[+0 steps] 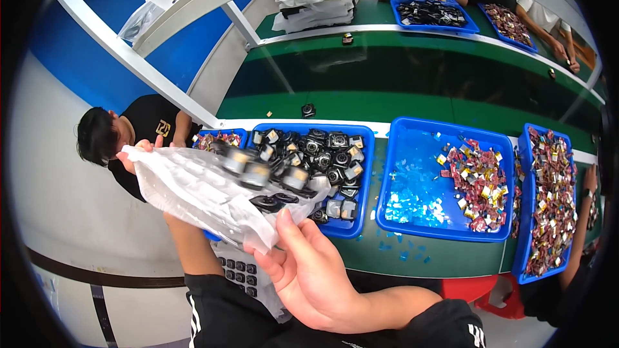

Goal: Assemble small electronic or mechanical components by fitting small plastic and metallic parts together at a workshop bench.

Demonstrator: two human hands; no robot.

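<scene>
A white, thin plastic tray [187, 187] with moulded pockets is tilted between my hands over a blue bin [369, 174]. My left hand [127, 160] grips its far left edge, fingers partly hidden behind it. Closer to me, my right hand [316, 274] pinches the near corner between thumb and fingers. Small black camera-like units [258, 171], several with pale square tops, are blurred at the tray's lower side. More such black units [338, 158] lie heaped in the bin just beyond.
Right of the bin, another blue bin [393, 212] holds small red and gold parts and blue film scraps. A longer blue bin [525, 245] of similar parts stands farther right. A co-worker [138, 129] is at the left. Below, a tray [242, 270] bears black units.
</scene>
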